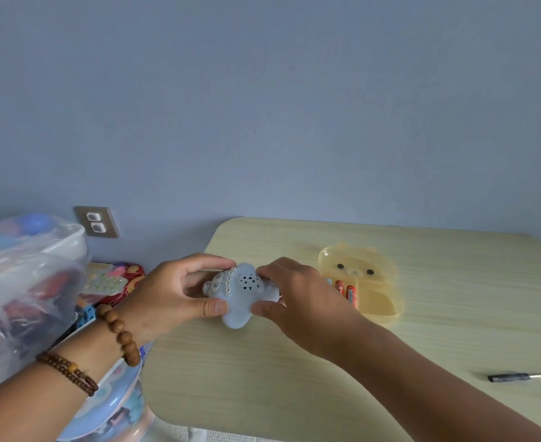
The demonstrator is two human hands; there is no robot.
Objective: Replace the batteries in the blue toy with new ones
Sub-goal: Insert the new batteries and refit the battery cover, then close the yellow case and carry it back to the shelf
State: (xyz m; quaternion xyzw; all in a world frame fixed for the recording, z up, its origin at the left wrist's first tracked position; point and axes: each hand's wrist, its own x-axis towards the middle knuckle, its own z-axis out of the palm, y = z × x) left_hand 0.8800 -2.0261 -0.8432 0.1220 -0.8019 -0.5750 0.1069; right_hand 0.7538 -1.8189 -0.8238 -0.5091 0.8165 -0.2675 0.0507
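The blue toy (242, 295), a soft rounded shape with a speaker grille and a row of small buttons, is held just above the left part of the light wooden table (454, 314). My left hand (167, 298) grips its left side, thumb on the front. My right hand (298, 298) grips its right side. Behind my right hand an open yellow bear-shaped box (374, 282) holds red batteries (349, 291).
A small screwdriver (522, 376) lies at the table's right front. Left of the table stand a clear bag of toys (24, 288), other toys on the floor (116, 279) and a blue toy tub (113, 406). A wall socket (96, 222) is behind.
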